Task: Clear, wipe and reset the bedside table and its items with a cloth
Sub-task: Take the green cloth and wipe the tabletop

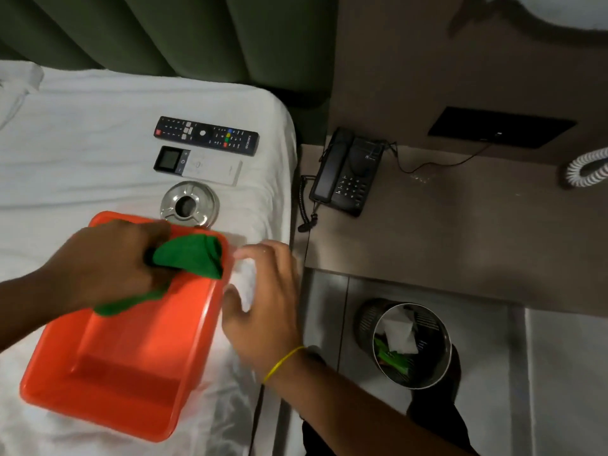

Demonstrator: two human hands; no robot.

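Note:
My left hand [108,261] grips a green cloth [194,258] over the far end of an orange plastic tub [125,366] that sits on the white bed. My right hand [263,301] hovers just right of the tub with fingers spread, a white object partly hidden under it; I cannot tell if it holds it. On the bed lie a black TV remote [206,135], a white AC remote [197,166] and a metal ashtray [189,202]. The brown bedside table [460,225] carries a black telephone [347,172].
A metal wastebasket [411,345] with paper and green scraps stands on the tiled floor below the table. A white coiled cord [589,169] shows at the right edge. A green padded headboard [164,31] backs the bed. The phone's cord [306,205] hangs between bed and table.

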